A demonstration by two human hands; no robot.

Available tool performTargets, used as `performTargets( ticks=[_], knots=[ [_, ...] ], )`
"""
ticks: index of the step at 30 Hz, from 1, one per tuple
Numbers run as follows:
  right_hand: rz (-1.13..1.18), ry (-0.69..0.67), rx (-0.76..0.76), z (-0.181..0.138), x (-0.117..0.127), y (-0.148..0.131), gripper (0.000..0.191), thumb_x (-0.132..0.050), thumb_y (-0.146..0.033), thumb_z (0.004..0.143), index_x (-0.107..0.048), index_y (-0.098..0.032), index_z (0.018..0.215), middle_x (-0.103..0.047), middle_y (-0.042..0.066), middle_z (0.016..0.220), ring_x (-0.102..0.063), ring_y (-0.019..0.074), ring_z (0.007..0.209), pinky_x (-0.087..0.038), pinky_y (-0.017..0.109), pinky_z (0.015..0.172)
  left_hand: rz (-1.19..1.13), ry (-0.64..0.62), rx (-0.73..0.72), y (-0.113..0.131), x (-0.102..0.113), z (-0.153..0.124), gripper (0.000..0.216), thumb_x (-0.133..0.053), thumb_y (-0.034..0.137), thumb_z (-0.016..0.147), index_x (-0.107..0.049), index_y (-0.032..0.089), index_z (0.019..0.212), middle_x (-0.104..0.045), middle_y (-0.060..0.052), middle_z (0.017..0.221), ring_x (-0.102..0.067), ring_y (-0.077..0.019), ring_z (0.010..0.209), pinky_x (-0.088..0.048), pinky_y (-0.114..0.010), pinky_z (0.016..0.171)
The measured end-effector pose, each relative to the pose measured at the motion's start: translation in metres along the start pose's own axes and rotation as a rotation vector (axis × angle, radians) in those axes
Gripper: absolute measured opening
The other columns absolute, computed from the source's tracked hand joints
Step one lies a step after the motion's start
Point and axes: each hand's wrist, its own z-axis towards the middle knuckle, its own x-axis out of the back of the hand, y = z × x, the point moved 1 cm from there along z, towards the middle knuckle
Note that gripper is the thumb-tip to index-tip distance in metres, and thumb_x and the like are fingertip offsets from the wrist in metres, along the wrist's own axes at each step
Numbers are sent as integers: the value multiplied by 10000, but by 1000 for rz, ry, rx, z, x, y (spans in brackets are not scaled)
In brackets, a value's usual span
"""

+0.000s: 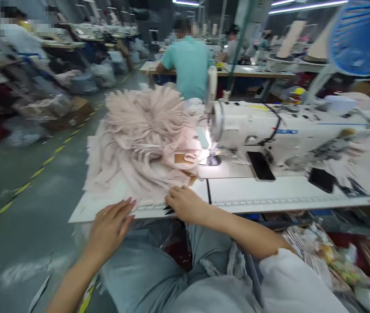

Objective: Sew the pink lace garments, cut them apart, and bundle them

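Pale pink, soft-looking fabric (145,117) lies heaped on the left end of the long white worktop (263,189), its top fanned into many narrow, ruffled folds that spread from a middle, its lower part falling in loose, rippled lengths. Its right side reaches the lit needle area of the white sewing machine (253,117). The left hand (109,228) is open at the front edge, fingers extended and slightly parted, with nothing visible in them. The right hand (185,203) has fingers bent at the fabric's lower edge, beside a black pointed object (169,210); I cannot tell whether they grip.
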Motion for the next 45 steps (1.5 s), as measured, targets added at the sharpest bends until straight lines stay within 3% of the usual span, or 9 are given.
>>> performTargets(
  ticks=[4, 8, 14, 18, 24, 35, 38, 42, 45],
  knots=[
    [31, -118, -11, -6, 18, 12, 186, -488, -89, 922, -613, -123, 1055, -628, 121, 1041, -550, 244, 1016, -401, 348, 818, -113, 51, 118, 14, 9, 1, 254, -450, 261, 1012, -671, 193, 1116, -717, -59, 1114, -655, -215, 1040, -505, -361, 932],
    [78, -92, -57, 7, 33, 7, 242, -444, -48, 910, -591, -139, 1080, -627, 114, 1104, -572, 230, 1006, -383, 311, 744, -85, 166, 460, -1, 16, 4, 262, -450, 291, 976, -681, 189, 906, -710, -67, 949, -637, -231, 932, -503, -377, 867],
    [55, -59, -121, 42, 28, -14, 287, -426, -347, 1009, -524, -142, 1184, -673, 102, 971, -637, 266, 876, -394, 323, 652, -86, -74, 878, -8, 4, 21, 274, -677, 370, 786, -613, 192, 984, -637, -61, 895, -586, -291, 922, -446, -432, 836],
    [-23, -32, -52, 64, 20, -21, 357, -323, -402, 1035, -576, -164, 1121, -641, 128, 1121, -644, 261, 926, -454, 341, 694, -64, -74, 944, -3, -1, 26, 185, -649, 310, 808, -581, 208, 947, -608, -44, 861, -568, -285, 949, -411, -407, 836],
    [-57, -19, 19, 89, 8, -29, 256, -454, -312, 974, -523, -154, 1163, -676, 104, 1057, -661, 267, 933, -479, 339, 671, -70, -49, 988, -1, -1, 25, 164, -642, 292, 818, -556, 209, 930, -595, -35, 819, -569, -287, 952, -394, -401, 839],
    [27, -118, 25, 94, 12, -18, 292, -473, -422, 980, -572, -190, 1126, -731, 76, 969, -684, 260, 868, -402, 312, 638, -17, 31, 949, -1, -6, 22, 215, -640, 288, 814, -590, 172, 988, -612, -70, 865, -584, -296, 936, -430, -421, 837],
    [35, -65, -52, 78, 21, -2, 303, -452, -414, 985, -582, -174, 1115, -727, 89, 934, -671, 254, 862, -395, 314, 673, 13, 96, 693, 8, -6, 18, 273, -545, 261, 884, -631, 179, 1130, -641, -126, 1093, -565, -306, 1054, -419, -449, 903],
    [-1, -6, -88, 61, 31, 15, 300, -482, -395, 961, -581, -151, 1105, -717, 103, 946, -653, 268, 909, -400, 322, 718, -68, -46, 210, 23, -5, 17, 401, -407, 140, 957, -619, 284, 1264, -639, -50, 1306, -527, -257, 1235, -340, -458, 1013],
    [-32, -33, -64, 56, 33, 18, 296, -500, -387, 950, -582, -143, 1096, -716, 117, 953, -647, 287, 941, -406, 329, 716, -27, -30, 207, 27, -4, 16, 363, -426, 155, 975, -631, 262, 1255, -682, -53, 1243, -573, -262, 1183, -328, -474, 1008]
  ],
)
